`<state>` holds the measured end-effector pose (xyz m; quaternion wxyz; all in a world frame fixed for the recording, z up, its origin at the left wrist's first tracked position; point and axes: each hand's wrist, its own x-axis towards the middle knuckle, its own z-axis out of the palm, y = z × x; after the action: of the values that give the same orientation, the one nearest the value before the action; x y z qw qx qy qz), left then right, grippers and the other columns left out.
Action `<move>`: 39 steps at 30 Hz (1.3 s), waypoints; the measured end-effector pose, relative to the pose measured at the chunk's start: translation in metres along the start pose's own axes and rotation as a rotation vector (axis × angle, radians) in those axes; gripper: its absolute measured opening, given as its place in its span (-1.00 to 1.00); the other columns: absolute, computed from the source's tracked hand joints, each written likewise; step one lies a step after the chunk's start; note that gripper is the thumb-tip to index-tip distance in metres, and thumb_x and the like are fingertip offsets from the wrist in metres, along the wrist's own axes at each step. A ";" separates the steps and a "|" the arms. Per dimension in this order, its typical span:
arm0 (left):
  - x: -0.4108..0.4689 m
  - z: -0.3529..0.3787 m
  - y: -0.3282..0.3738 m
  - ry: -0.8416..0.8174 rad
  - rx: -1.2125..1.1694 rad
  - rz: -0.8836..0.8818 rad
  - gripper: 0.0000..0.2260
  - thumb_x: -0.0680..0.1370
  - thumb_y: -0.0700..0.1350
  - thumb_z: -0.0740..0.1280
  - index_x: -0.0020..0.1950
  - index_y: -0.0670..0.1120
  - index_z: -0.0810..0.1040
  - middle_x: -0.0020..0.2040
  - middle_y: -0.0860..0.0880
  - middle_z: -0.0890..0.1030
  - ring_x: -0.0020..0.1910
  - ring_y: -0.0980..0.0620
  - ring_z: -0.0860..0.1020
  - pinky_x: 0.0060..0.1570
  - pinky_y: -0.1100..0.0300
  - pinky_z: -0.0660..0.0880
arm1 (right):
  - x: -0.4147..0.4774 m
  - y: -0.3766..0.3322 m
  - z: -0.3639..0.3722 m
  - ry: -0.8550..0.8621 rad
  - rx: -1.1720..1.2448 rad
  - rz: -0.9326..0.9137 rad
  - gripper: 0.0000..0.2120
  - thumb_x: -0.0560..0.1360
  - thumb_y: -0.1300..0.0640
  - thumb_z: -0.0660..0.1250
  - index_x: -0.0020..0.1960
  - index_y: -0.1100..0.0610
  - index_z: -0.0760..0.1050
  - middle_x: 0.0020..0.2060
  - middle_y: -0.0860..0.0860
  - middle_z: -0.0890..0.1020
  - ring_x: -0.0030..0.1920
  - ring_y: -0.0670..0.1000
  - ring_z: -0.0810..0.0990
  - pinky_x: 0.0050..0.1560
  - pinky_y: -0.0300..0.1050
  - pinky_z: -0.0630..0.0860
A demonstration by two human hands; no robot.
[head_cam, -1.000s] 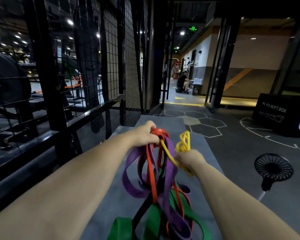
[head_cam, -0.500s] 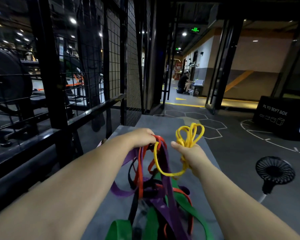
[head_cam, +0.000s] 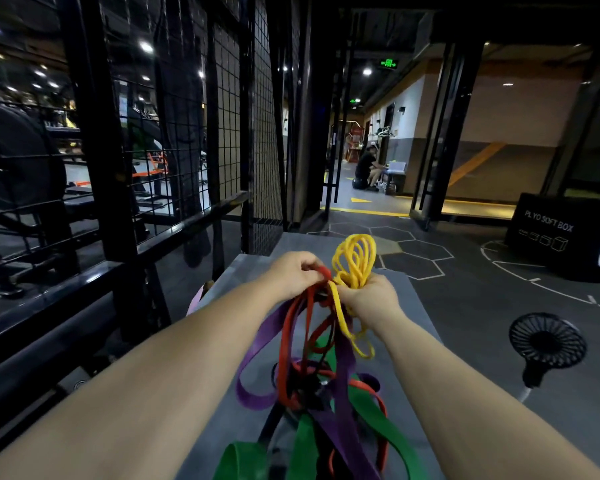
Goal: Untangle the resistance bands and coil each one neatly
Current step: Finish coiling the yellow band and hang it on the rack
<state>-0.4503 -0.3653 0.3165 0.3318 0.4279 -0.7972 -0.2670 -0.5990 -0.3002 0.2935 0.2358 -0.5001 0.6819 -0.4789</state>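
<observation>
Over grey mat (head_cam: 219, 431), left hand (head_cam: 293, 273) grips red band (head_cam: 286, 341); right hand (head_cam: 369, 299) clutches yellow band (head_cam: 355, 258).

A dim gym: black wire-mesh cage (head_cam: 174, 140) left, hexagon-marked dark floor (head_cam: 420, 251), black plyo box (head_cam: 555, 237), small fan (head_cam: 548, 344) right.

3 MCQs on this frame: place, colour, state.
1. Where does the black fan stand? A) on the floor right of the grey mat B) on the mat C) behind the mesh
2. Which band does the right hand hold bunched in loops? A) green B) purple C) yellow
3. The left hand is: A) flat on the mat B) gripping the red band C) hanging idle

1 A: it stands past the mat's right edge. 2 C: yellow band loops rise from that hand. 3 B: fingers curl round it atop the tangle.
</observation>
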 end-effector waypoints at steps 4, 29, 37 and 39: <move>-0.001 0.007 -0.010 0.045 -0.052 -0.060 -0.86 0.55 -0.13 0.36 0.08 -0.13 0.56 -0.06 -0.04 0.59 -0.07 0.04 0.51 -0.09 0.21 0.39 | 0.004 -0.013 -0.007 0.069 0.009 -0.010 -0.79 0.33 0.06 0.48 -0.39 0.08 0.51 -0.47 -0.05 0.56 -0.36 0.01 0.54 -0.19 -0.06 0.53; 0.011 -0.038 -0.008 0.093 -0.196 -0.203 -0.93 0.49 -0.10 0.38 -0.11 0.01 0.50 -0.13 -0.09 0.61 -0.17 -0.05 0.56 -0.15 0.13 0.45 | 0.035 -0.044 -0.070 0.230 -0.135 -0.003 -0.79 0.36 -0.07 0.44 -0.25 0.07 0.57 -0.31 0.01 0.65 -0.23 0.04 0.62 -0.15 -0.06 0.55; 0.025 -0.058 0.033 0.184 -0.346 -0.250 -0.85 0.45 -0.19 0.36 0.01 -0.08 0.51 -0.10 -0.13 0.56 -0.16 -0.05 0.51 -0.26 0.18 0.45 | 0.024 -0.041 -0.042 0.052 -0.005 0.043 -0.78 0.27 0.09 0.58 -0.20 0.09 0.57 -0.32 0.03 0.62 -0.34 0.00 0.56 -0.23 -0.11 0.53; 0.025 -0.054 0.035 0.178 -0.330 -0.266 -0.77 0.37 -0.12 0.37 0.00 -0.10 0.51 -0.13 -0.12 0.55 -0.16 -0.06 0.50 -0.27 0.18 0.41 | 0.021 -0.042 -0.036 0.003 0.140 0.041 -0.80 0.29 0.15 0.56 -0.18 0.10 0.57 -0.32 0.03 0.59 -0.36 -0.01 0.52 -0.33 -0.15 0.49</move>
<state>-0.4370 -0.3770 0.3830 0.4282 0.4911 -0.6469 -0.3963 -0.6171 -0.3063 0.3497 0.2789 -0.4673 0.6573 -0.5213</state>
